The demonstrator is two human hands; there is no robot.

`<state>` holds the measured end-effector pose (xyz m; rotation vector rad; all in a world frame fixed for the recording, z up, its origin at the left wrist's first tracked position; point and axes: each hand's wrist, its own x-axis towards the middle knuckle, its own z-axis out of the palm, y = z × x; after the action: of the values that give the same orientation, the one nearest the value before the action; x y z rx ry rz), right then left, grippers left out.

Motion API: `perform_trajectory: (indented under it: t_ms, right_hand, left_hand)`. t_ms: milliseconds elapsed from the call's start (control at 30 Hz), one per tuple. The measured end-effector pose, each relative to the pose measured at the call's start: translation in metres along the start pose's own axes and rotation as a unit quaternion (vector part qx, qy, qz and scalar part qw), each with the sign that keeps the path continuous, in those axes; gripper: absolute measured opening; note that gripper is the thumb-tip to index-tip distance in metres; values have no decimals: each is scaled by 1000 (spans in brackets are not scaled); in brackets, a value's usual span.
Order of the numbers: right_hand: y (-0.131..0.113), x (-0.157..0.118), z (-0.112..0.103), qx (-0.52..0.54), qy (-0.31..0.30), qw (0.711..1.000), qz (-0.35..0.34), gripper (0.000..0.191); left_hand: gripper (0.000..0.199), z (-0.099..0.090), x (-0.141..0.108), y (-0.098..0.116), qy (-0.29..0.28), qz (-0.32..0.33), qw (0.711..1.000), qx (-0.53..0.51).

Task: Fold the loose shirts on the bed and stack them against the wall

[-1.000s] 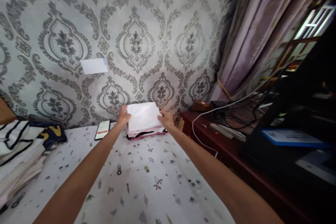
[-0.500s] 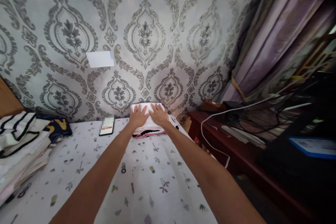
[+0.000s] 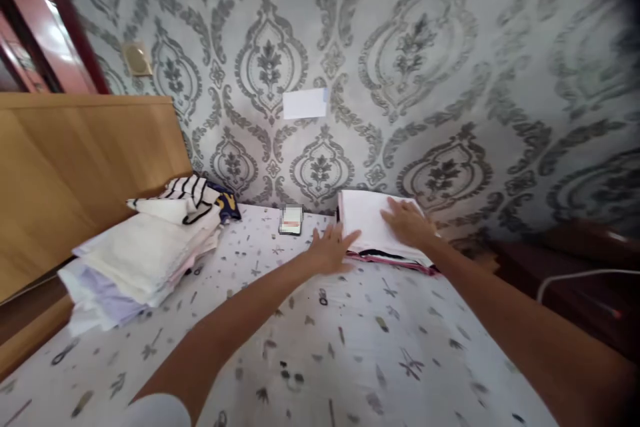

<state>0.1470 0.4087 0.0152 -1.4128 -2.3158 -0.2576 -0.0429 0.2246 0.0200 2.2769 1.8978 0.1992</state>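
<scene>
My right fingers (image 3: pixel 397 207) lie flat, spread, on white cloth (image 3: pixel 367 220) topping folded stack (image 3: pixel 400 262) by wall (image 3: pixel 370 67), on sheet (image 3: pixel 360 340), seemingly steadying layers; left fingers (image 3: pixel 337 233) splayed, empty, at near-left corner, contact unclear.

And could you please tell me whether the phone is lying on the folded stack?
No, the phone lies on the patterned sheet, between the folded stack and the other clothes pile.

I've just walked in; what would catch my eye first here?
Probably the grey patterned wallpaper filling the background. Then a white-topped stack of folded cloth near the wall, with the right hand spread on top and the left hand open by its near left corner. At left, a looser pile of clothes lies beside a wooden board.
</scene>
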Motion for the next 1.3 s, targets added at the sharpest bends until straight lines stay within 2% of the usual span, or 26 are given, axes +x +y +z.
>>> perform_trajectory:
  t_ms: [67, 133, 200, 233, 333, 400, 467, 533, 633, 733, 800, 867, 933, 1000, 1067, 1133, 1200, 1300]
  right_hand:
    - [-10, -6, -14, 16, 17, 1000, 16, 52]
    - [-25, -20, -28, 25, 56, 998, -6, 49]
    - [-43, -43, -37, 46, 95, 992, -66, 46]
    - [-53, -57, -39, 64, 105, 988, -96, 44]
    - [-84, -107, -36, 146, 98, 972, -158, 39]
    - [-108, -141, -32, 204, 80, 961, -167, 36]
    - [-132, -171, -33, 255, 54, 953, -157, 35]
    - [-156, -195, -39, 296, 23, 944, -146, 33]
    - [-183, -216, -56, 345, -19, 927, -144, 30]
    - [-203, -222, -78, 383, -49, 912, -141, 31]
    - [-216, -219, -96, 409, -58, 901, -135, 33]
    - [-229, -215, -116, 438, -51, 888, -129, 38]
    - [-243, -211, -137, 465, -22, 877, -122, 44]
    - [-255, -210, -155, 482, 28, 869, -109, 52]
    - [-262, -211, -167, 492, 65, 862, -102, 56]
    - [-264, -217, -170, 503, 49, 857, -104, 44]
    - [-260, -228, -169, 514, 7, 852, -99, 28]
    - [-247, -247, -165, 514, -18, 854, -73, 21]
  left_hand:
    - [86, -2, -47, -23, -22, -3, 1000, 10]
    - [72, -15, -92, -54, -16, -38, 999, 29]
    - [57, -39, -131, -91, 30, -96, 992, 71]
    - [51, -54, -148, -110, 87, -133, 978, 137]
    - [47, -104, -192, -165, 169, -208, 945, 189]
    - [44, -131, -215, -195, 194, -292, 915, 199]
    - [39, -147, -233, -217, 188, -347, 900, 185]
    - [30, -154, -245, -230, 186, -360, 899, 166]
    - [23, -161, -250, -239, 224, -364, 893, 141]
    - [22, -178, -247, -232, 292, -339, 889, 94]
    - [19, -195, -246, -216, 370, -243, 897, -18]
    - [22, -211, -248, -189, 414, -105, 885, -187]
    - [27, -220, -254, -153, 377, -2, 867, -327]
    - [31, -220, -259, -115, 297, 51, 866, -399]
    - [33, -210, -262, -81, 221, 80, 873, -428]
    - [36, -192, -260, -58, 174, 93, 871, -449]
    - [39, -170, -253, -46, 153, 88, 866, -468]
    - [41, -132, -242, -42, 160, 54, 865, -473]
